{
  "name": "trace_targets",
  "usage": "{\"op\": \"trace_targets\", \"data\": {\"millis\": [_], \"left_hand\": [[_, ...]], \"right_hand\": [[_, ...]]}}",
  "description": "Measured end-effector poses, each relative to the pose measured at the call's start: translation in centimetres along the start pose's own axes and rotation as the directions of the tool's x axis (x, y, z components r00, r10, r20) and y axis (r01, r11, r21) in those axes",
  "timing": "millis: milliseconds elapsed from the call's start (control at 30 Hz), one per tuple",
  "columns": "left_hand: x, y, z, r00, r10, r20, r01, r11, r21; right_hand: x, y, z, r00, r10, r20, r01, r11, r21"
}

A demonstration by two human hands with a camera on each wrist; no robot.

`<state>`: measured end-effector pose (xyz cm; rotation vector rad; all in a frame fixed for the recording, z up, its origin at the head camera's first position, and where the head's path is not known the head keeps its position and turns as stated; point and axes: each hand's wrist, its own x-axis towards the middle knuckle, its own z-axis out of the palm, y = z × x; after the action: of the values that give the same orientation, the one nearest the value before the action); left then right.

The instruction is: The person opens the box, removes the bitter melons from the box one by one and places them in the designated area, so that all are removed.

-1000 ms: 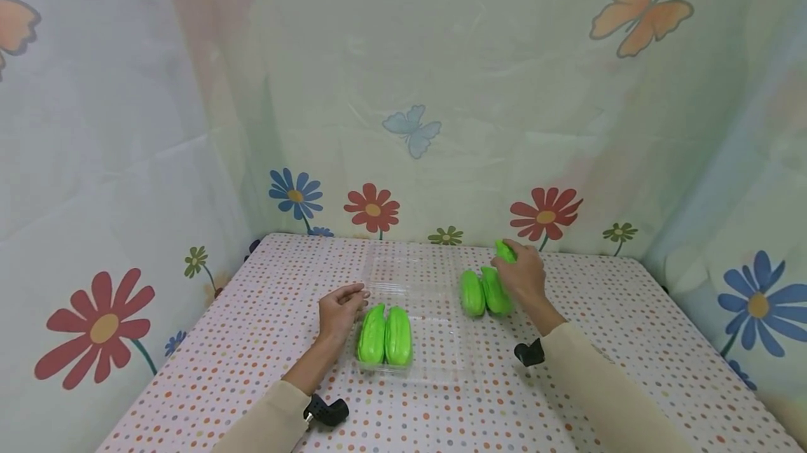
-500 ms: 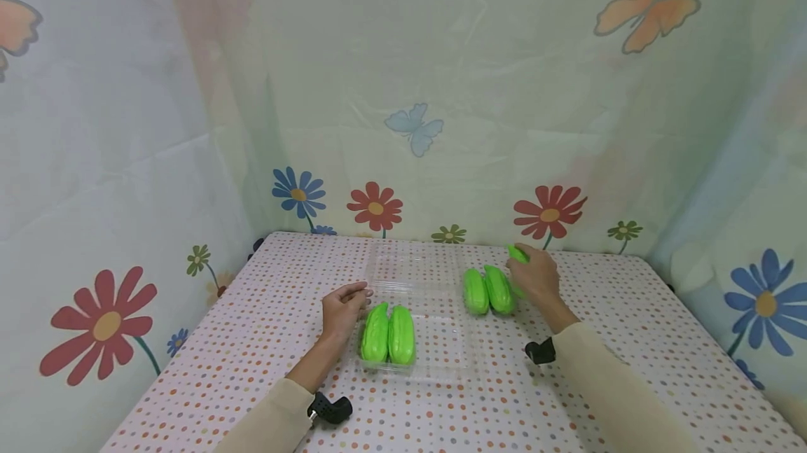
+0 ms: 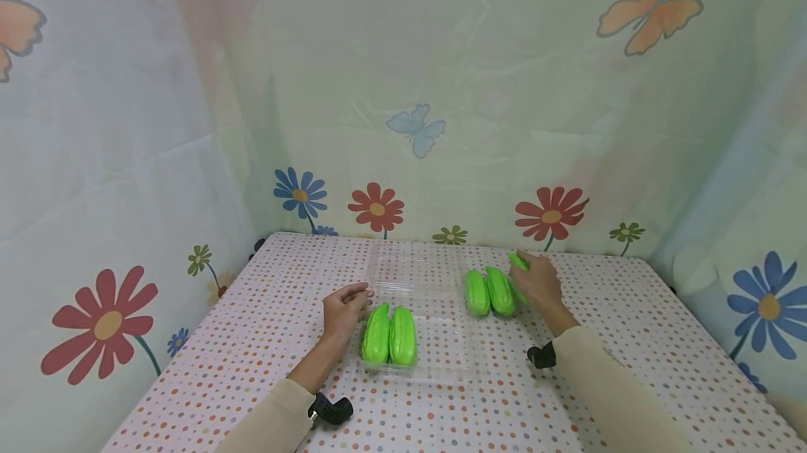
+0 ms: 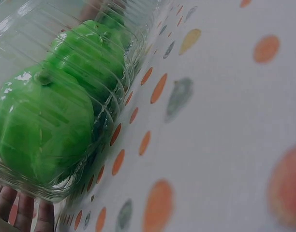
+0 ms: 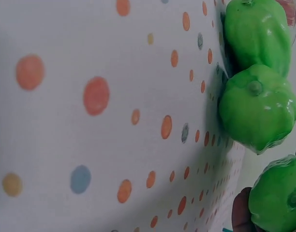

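Observation:
In the head view, my right hand grips a long green ridged vegetable, just right of two similar ones lying side by side, a left one and a right one. In the right wrist view, the fingers curl around the held vegetable, close to the pair. My left hand rests at the left side of a clear plastic clamshell box, fingers fairly straight near its hinge. Two more green vegetables, one beside the other, lie lengthwise in the box's left half.
The box's clear lid lies folded back toward the rear wall. A dotted cloth covers the table. Printed fabric walls enclose the left, back and right sides.
My right hand has moved a little to the right and down with its vegetable, from behind the loose pair to beside it. The left hand and the box stay put.

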<state>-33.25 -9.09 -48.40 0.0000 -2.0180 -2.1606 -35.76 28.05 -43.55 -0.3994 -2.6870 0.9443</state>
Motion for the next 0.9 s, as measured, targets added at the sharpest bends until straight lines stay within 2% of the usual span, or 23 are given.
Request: {"op": "trace_targets", "data": {"millis": [300,633,900], "left_hand": [[-0.4,0.5,0.0,1.0,-0.002,0.0,0.002,1.0,-0.004],[0.0,0.3,0.1,1.0,-0.008,0.002,0.008,1.0,-0.009],[0.0,0.1,0.0,1.0,-0.01,-0.001,0.01,1.0,-0.006]], "right_hand": [[-0.1,0.8,0.1,0.997,-0.008,0.079,0.006,1.0,0.026],[-0.1,1.0,0.6,0.996,-0.028,0.087,0.028,1.0,0.011],[0.0,1.3,0.8,0.995,-0.01,0.101,0.011,1.0,-0.012]]}}
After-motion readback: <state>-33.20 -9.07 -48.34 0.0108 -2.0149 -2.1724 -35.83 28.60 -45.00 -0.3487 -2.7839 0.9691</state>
